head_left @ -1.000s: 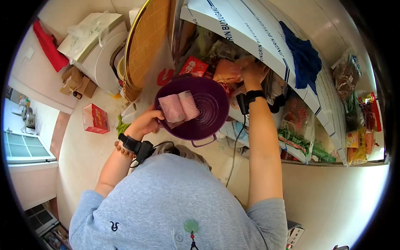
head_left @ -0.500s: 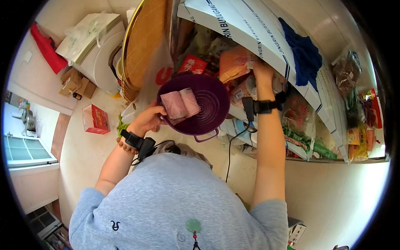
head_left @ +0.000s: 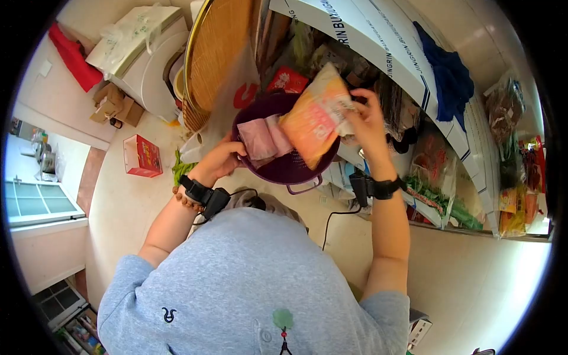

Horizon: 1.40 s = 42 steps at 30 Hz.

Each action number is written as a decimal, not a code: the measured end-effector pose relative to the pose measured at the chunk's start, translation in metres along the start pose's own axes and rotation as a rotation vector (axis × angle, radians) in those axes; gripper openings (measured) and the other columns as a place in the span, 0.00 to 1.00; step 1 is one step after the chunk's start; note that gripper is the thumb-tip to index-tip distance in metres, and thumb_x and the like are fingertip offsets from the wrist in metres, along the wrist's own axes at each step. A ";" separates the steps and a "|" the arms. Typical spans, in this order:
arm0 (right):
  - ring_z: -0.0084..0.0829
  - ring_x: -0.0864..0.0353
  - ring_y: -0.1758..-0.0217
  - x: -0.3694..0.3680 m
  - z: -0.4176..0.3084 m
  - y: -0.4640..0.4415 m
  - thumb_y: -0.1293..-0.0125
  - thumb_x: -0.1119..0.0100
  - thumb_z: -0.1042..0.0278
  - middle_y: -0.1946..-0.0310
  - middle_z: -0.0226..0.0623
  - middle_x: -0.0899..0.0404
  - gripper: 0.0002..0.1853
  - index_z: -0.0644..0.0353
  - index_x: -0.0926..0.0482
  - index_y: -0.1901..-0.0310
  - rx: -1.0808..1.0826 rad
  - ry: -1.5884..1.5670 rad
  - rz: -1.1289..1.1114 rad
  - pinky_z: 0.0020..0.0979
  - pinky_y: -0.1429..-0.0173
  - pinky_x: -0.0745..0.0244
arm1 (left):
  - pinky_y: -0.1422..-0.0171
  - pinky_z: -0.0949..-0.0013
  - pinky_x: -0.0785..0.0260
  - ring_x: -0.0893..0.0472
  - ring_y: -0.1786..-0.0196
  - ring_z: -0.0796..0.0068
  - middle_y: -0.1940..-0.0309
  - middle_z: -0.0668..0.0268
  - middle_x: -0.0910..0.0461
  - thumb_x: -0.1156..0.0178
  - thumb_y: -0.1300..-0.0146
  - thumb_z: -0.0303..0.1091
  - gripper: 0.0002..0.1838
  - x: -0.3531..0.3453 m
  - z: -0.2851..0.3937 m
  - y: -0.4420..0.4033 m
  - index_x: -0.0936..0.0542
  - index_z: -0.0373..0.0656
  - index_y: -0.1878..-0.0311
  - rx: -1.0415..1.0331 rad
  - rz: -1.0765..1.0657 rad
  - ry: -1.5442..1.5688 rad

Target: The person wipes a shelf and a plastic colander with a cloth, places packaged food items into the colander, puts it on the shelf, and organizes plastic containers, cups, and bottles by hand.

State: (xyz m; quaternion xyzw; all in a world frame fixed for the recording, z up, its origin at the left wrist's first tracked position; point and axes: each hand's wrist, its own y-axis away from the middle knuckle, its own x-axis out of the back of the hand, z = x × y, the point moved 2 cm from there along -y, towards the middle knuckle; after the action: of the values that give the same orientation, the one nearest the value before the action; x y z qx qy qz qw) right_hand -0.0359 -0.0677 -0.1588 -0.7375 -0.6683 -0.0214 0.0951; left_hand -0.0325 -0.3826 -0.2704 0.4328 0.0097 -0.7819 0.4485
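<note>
My left hand grips the left rim of a purple colander, thumb over the edge. Two pink packets, which look like wrapped meat, lie side by side in the colander. Over its right half, my right hand holds an orange and yellow plastic food bag by its upper right edge, fingers closed on it. The bag hangs tilted and hides part of the colander's holes. I cannot make out the bag's contents.
White shelving with packed goods stands ahead and to the right. A blue cloth hangs over its edge. A red packet lies behind the colander, a round woven tray stands left, and a red box sits on the floor.
My right hand has drawn the orange bag out from the shelf, left and toward me, over the colander. My left hand still holds the colander.
</note>
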 end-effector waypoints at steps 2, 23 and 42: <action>0.38 0.19 0.55 -0.012 0.009 0.002 0.37 0.44 0.77 0.52 0.50 0.20 0.17 0.60 0.28 0.46 0.096 0.274 -0.063 0.33 0.52 0.24 | 0.42 0.56 0.29 0.28 0.43 0.67 0.41 0.65 0.32 0.50 0.52 0.16 0.45 0.005 -0.001 -0.001 0.46 0.51 0.27 0.007 -0.024 0.028; 0.41 0.27 0.54 -0.069 0.005 0.011 0.40 0.43 0.58 0.58 0.44 0.20 0.20 0.64 0.20 0.52 0.503 1.363 -0.099 0.41 0.46 0.36 | 0.75 0.79 0.45 0.30 0.67 0.83 0.51 0.71 0.27 0.48 0.52 0.21 0.46 -0.007 -0.002 0.021 0.45 0.56 0.26 -0.208 0.103 -0.134; 0.45 0.20 0.48 0.003 -0.074 0.095 0.43 0.37 0.65 0.49 0.52 0.22 0.32 0.64 0.33 0.37 -0.110 0.565 -0.085 0.37 0.43 0.28 | 0.39 0.75 0.35 0.29 0.40 0.75 0.36 0.63 0.33 0.48 0.58 0.18 0.49 -0.050 0.049 0.072 0.46 0.40 0.25 -0.199 -0.048 -0.183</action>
State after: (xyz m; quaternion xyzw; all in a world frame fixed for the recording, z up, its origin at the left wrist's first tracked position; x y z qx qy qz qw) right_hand 0.0657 -0.0861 -0.0961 -0.6776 -0.6437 -0.2659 0.2364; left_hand -0.0029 -0.4107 -0.1782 0.3127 0.0568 -0.8238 0.4693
